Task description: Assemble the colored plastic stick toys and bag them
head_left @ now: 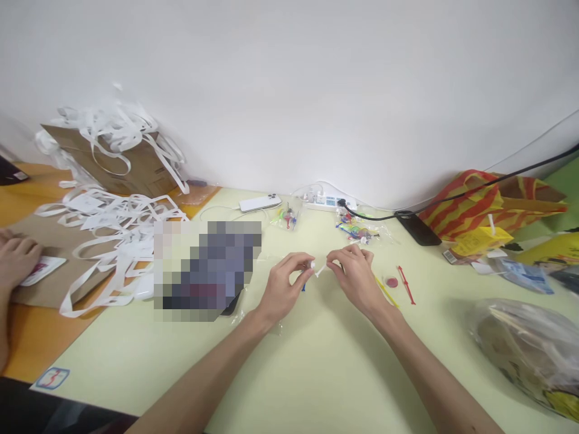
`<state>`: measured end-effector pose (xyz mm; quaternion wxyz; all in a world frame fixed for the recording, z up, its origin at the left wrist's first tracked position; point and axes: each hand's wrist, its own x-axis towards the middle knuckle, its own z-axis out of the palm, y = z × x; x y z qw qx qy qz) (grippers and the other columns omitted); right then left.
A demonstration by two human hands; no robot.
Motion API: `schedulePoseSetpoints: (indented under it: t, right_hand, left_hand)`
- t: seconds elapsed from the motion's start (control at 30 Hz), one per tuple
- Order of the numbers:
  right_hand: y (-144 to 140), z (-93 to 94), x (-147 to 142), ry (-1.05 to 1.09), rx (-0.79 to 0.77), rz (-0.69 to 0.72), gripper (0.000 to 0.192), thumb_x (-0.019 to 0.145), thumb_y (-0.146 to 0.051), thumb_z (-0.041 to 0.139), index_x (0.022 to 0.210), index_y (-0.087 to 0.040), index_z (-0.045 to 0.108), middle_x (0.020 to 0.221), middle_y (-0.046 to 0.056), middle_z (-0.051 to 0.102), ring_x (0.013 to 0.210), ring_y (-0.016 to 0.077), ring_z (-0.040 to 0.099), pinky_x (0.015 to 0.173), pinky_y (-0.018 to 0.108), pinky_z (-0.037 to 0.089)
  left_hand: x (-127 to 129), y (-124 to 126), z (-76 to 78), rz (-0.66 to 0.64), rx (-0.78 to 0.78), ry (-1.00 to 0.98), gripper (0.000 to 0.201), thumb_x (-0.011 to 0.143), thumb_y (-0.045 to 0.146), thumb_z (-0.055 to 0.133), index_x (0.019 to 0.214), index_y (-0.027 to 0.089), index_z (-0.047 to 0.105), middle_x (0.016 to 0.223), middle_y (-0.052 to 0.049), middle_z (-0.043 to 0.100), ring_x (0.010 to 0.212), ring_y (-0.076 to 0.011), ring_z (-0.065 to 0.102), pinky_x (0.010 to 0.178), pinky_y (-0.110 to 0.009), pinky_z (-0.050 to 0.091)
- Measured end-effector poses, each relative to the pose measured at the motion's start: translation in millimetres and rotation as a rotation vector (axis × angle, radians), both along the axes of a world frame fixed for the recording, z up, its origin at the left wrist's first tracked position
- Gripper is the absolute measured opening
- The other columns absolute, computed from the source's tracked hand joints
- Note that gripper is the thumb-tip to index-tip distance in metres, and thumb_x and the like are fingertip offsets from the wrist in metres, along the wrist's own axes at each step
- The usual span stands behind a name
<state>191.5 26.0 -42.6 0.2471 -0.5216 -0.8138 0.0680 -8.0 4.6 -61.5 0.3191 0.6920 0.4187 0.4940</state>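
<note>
Above the pale green tabletop, my left hand (284,286) is closed in a pinch on a small white piece (312,264). Facing it, my right hand (355,274) pinches a thin white plastic stick (321,271) that points toward the left hand. The two white parts are close together; whether they touch I cannot tell. A blue plastic piece (304,287) shows just below the left fingertips. Beside my right hand lie a yellow stick (387,292), a small round dish-like piece with a red middle (391,282) and a red plastic stick (406,286).
Behind my hands are bags of coloured parts (357,229), a power strip (323,201) and a white phone (260,203). White straps (122,235) and another person's hand (18,256) are at left. A striped bag (474,199) and clear plastic bag (520,349) occupy the right.
</note>
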Motion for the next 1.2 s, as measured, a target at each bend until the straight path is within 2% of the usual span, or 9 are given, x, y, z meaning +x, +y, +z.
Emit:
schedulePoseSetpoints:
  t: [0.1, 0.23, 0.4, 0.5, 0.73, 0.87, 1.0, 1.1, 1.2]
  right_hand:
    - [-12, 1.0, 8, 0.031, 0.077, 0.051, 0.018, 0.102, -0.017, 0.049, 0.100, -0.023, 0.065, 0.109, 0.005, 0.075, 0.107, 0.0238, 0.057, 0.093, 0.043, 0.027]
    - [-27, -6.6, 15, 0.025, 0.113, 0.150, 0.021, 0.102, -0.010, 0.045, 0.097, -0.022, 0.061, 0.108, 0.004, 0.074, 0.114, 0.0227, 0.056, 0.099, 0.043, 0.025]
    - [-39, -15.1, 17, 0.020, 0.211, 0.120, 0.020, 0.098, -0.009, 0.049, 0.101, -0.023, 0.062, 0.123, 0.007, 0.067, 0.121, 0.0248, 0.050, 0.098, 0.042, 0.029]
    - [-42, -15.5, 16, 0.060, 0.221, 0.089, 0.019, 0.097, -0.009, 0.051, 0.102, -0.023, 0.063, 0.122, 0.009, 0.065, 0.115, 0.0255, 0.050, 0.092, 0.041, 0.033]
    - [-45, -14.1, 13, 0.159, 0.186, 0.094, 0.019, 0.097, -0.009, 0.050, 0.100, -0.022, 0.063, 0.103, 0.007, 0.068, 0.095, 0.0222, 0.055, 0.087, 0.040, 0.035]
    - [-48, -9.0, 9, 0.407, 0.027, 0.076, 0.014, 0.101, -0.022, 0.052, 0.091, -0.022, 0.063, 0.090, 0.004, 0.069, 0.085, 0.0200, 0.057, 0.085, 0.038, 0.038]
    - [-48, -4.3, 7, 0.807, -0.328, 0.018, 0.018, 0.097, -0.037, 0.058, 0.090, -0.022, 0.066, 0.087, 0.004, 0.069, 0.081, 0.0199, 0.059, 0.076, 0.033, 0.043]
    - [-46, -2.8, 7, 1.029, -0.566, 0.071, 0.022, 0.092, -0.043, 0.063, 0.093, -0.022, 0.070, 0.093, 0.005, 0.070, 0.087, 0.0211, 0.061, 0.078, 0.034, 0.046]
    - [-44, -2.7, 9, 1.149, -0.702, 0.147, 0.023, 0.088, -0.045, 0.069, 0.093, -0.023, 0.073, 0.096, 0.004, 0.071, 0.091, 0.0213, 0.062, 0.083, 0.034, 0.047]
  left_hand:
    - [4, -5, 2.5, -0.056, -0.043, -0.034, 0.020, 0.095, 0.026, 0.064, 0.114, 0.022, 0.068, 0.114, -0.007, 0.067, 0.097, -0.0173, 0.069, 0.091, -0.033, 0.059]
    - [14, -13, 4.9, -0.145, -0.143, -0.092, 0.019, 0.093, 0.026, 0.067, 0.111, 0.021, 0.069, 0.108, -0.007, 0.068, 0.094, -0.0176, 0.070, 0.090, -0.034, 0.060]
    - [24, -20, 6.0, -0.211, -0.253, -0.185, 0.017, 0.085, 0.024, 0.074, 0.102, 0.019, 0.073, 0.107, -0.009, 0.066, 0.092, -0.0189, 0.069, 0.085, -0.034, 0.062]
    - [27, -21, 6.9, -0.203, -0.304, -0.247, 0.016, 0.083, 0.022, 0.076, 0.098, 0.018, 0.072, 0.105, -0.008, 0.065, 0.086, -0.0160, 0.068, 0.081, -0.031, 0.061]
    - [30, -20, 5.5, -0.183, -0.457, -0.361, 0.020, 0.080, 0.023, 0.080, 0.095, 0.018, 0.067, 0.097, -0.004, 0.063, 0.078, -0.0130, 0.064, 0.069, -0.024, 0.056]
    - [31, -20, 6.2, -0.145, -0.497, -0.385, 0.022, 0.078, 0.024, 0.081, 0.091, 0.018, 0.065, 0.092, -0.003, 0.063, 0.074, -0.0114, 0.061, 0.065, -0.022, 0.053]
    - [30, -20, 8.5, -0.157, -0.527, -0.395, 0.024, 0.077, 0.026, 0.082, 0.092, 0.018, 0.065, 0.089, -0.003, 0.063, 0.073, -0.0118, 0.060, 0.064, -0.023, 0.053]
    - [29, -19, 10.2, -0.183, -0.506, -0.396, 0.023, 0.077, 0.026, 0.082, 0.090, 0.018, 0.065, 0.092, -0.004, 0.064, 0.076, -0.0129, 0.062, 0.065, -0.023, 0.053]
    - [29, -18, 11.3, -0.199, -0.474, -0.383, 0.023, 0.078, 0.028, 0.082, 0.090, 0.018, 0.066, 0.094, -0.006, 0.065, 0.078, -0.0144, 0.063, 0.066, -0.025, 0.055]
